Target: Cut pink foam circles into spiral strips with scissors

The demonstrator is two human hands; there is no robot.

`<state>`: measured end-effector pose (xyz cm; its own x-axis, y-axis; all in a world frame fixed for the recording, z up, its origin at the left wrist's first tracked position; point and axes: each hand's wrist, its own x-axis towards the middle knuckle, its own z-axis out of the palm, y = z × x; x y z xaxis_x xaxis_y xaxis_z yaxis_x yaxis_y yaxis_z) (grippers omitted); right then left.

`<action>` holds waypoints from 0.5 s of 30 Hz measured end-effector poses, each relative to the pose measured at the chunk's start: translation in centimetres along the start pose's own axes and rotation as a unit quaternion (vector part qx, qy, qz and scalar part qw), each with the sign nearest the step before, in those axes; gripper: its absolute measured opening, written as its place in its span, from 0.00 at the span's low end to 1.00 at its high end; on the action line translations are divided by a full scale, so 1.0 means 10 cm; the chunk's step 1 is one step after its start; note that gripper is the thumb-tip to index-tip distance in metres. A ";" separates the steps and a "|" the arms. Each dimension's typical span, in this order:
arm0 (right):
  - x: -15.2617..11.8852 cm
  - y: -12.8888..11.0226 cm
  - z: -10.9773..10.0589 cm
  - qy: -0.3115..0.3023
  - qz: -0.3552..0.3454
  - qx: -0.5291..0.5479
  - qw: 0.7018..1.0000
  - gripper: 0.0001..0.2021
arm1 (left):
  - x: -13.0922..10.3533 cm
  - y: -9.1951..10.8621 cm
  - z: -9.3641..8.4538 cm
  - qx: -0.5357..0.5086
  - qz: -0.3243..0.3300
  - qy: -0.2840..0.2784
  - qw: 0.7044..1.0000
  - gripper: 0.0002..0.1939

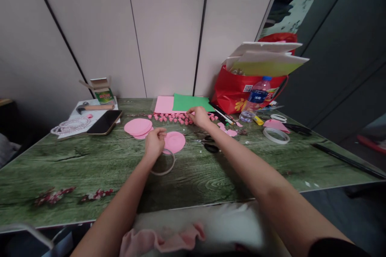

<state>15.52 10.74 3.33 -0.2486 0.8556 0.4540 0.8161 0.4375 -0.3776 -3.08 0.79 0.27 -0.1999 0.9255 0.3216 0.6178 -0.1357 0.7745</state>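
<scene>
My left hand [155,143] hovers at the left edge of a pink paper circle [175,142] marked with a spiral line. Its fingers are bent together, and anything between them is too small to make out. Just below it, a tape roll [165,172] lies by the circle's lower edge. My right hand [199,118] is over a row of small pink paper roses [172,117], its fingertips pinched; whatever they hold is unclear. Further pink circles [138,126] lie stacked left of my left hand. Black-handled scissors [211,148] rest beneath my right forearm.
At the back are green paper [192,103] and pink paper [163,105]. A red bag [226,90] and a water bottle [256,98] stand on the right, near another tape roll [276,135]. On the left lie a phone [105,122], a hammer [95,107] and bead strings [70,126].
</scene>
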 end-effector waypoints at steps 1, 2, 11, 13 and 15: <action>-0.04 -0.02 -0.05 0.000 -0.007 0.016 1.000 0.10 | 0.00 0.00 -0.01 0.022 -0.001 -0.003 1.000 0.17; -0.09 -0.05 -0.09 -0.008 -0.018 0.033 0.999 0.10 | -0.01 0.00 -0.03 0.044 -0.001 -0.005 0.999 0.18; -0.64 -0.38 -0.06 -0.167 -0.085 0.028 0.982 0.11 | -0.06 0.07 -0.08 0.205 -0.024 -0.053 0.977 0.13; -0.70 -0.42 0.01 -0.162 -0.079 0.017 0.983 0.14 | -0.06 0.06 -0.08 0.217 -0.026 -0.053 0.974 0.13; -0.74 -0.44 0.07 -0.155 -0.076 0.002 0.985 0.19 | -0.05 0.06 -0.08 0.221 -0.030 -0.054 0.973 0.12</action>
<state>13.38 2.64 1.10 -0.5147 0.8237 0.2378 0.7558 0.5669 -0.3278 -3.18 -0.03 1.00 -0.1796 0.9622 0.2049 0.8792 0.0636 0.4721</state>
